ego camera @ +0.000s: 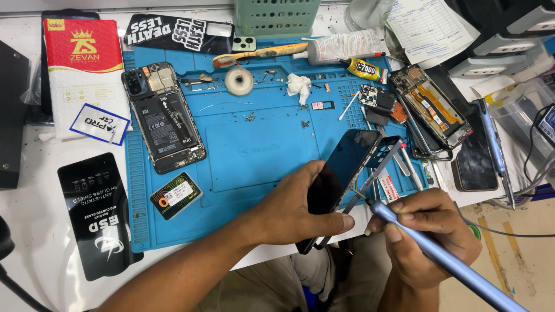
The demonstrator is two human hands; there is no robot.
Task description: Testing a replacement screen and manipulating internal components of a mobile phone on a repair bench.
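My left hand (292, 211) grips a black phone screen with its frame (341, 170), tilted up on edge over the front of the blue work mat (248, 144). My right hand (425, 231) holds a blue-grey pen-shaped electric screwdriver (445, 260), and its thin tip touches the lower edge of the frame beside my left thumb. An opened phone (163, 118) with its battery exposed lies flat on the mat's left side.
A second dismantled phone body (430, 110) lies at the mat's right edge with another pen tool (491, 138) beside it. Glue tubes (347, 47), a tape roll (239, 81), a toothbrush, small parts and a green basket (276, 17) crowd the back. Packaged screen protectors lie at left.
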